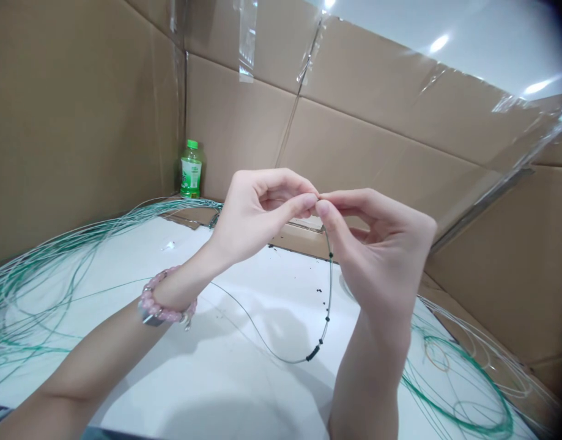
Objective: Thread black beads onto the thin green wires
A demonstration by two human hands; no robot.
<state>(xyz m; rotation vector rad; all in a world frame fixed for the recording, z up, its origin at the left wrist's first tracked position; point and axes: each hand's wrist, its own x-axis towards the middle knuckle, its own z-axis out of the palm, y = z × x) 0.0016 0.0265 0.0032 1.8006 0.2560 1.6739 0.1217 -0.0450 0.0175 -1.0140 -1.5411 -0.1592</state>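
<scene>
You have two hands up over the middle of the white tabletop (138, 348), both closed to a fingertip pinch. Your left hand (262, 214) and right hand (377, 244) meet at the upper end of one thin strand (290, 361), gripping it between thumb and forefinger; the tiny piece right at your fingertips is too small to make out. The strand loops down and passes behind your left forearm. Along it you have three small black beads (331, 255) and one longer black stretch (312, 353), whose pieces can't be counted. Two wire bundles, left (145, 214) and right (504, 400), run out of frame or behind your arms. One green bottle (191, 171) stands far left; one clear round item (346, 286) is mostly hidden by your right hand.
</scene>
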